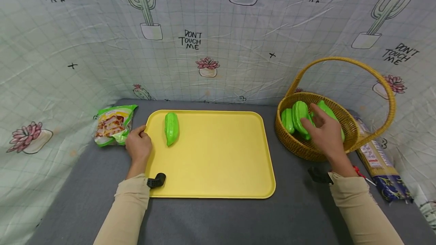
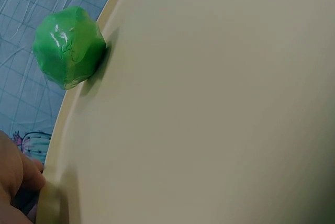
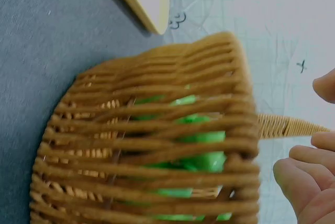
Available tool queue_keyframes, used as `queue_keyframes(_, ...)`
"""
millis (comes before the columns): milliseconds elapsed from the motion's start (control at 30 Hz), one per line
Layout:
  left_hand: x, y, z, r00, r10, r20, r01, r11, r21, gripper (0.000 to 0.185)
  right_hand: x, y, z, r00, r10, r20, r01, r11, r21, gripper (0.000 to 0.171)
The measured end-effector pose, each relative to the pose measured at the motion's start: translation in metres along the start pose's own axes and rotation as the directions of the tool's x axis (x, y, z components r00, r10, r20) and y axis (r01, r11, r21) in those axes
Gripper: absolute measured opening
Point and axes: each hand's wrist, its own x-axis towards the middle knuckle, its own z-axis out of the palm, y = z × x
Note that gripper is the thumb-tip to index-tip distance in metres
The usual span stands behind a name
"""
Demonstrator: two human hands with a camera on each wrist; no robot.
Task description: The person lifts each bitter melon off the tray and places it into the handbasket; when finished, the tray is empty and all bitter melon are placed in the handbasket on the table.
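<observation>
My left hand [image 1: 139, 144] holds the left rim of a yellow tray [image 1: 218, 154], its fingers curled at the edge; in the left wrist view fingertips [image 2: 35, 178] meet that rim. On the tray, near its upper left corner, lies one glossy green ridged gourd [image 1: 172, 128], pointed at its near end. Over a wicker basket [image 1: 299, 149] at the right, my right hand [image 1: 327, 133] hovers with thumb and fingers spread, nothing between them. Several more green gourds [image 1: 300, 114] lie inside the basket, partly covered by the hand; the right wrist view shows them through the weave.
A green food packet [image 1: 114, 126] lies left of the tray, close by my left hand. The basket's tall handle [image 1: 391, 101] arches over its right side. Right of the basket lies a long packet [image 1: 381, 162] with a blue end. Behind the table hangs a printed cloth [image 1: 238, 67].
</observation>
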Motion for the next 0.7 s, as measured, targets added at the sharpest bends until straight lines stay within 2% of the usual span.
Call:
queue_keyframes(433, -0.001, 0.0, -0.001, 1.0, 0.015, 0.0, -0.015, 1.0, -0.002, 0.04, -0.001, -0.019, 0.011, 0.997, -0.06, 0.042, 0.059, 0.997, 0.04, 0.071)
queue_keyframes(700, -0.001, 0.001, -0.002, 1.0, 0.01, 0.011, -0.01, 1.0, -0.007, 0.04, 0.001, -0.032, 0.025, 0.993, -0.1, 0.066, 0.095, 0.992, 0.08, 0.07)
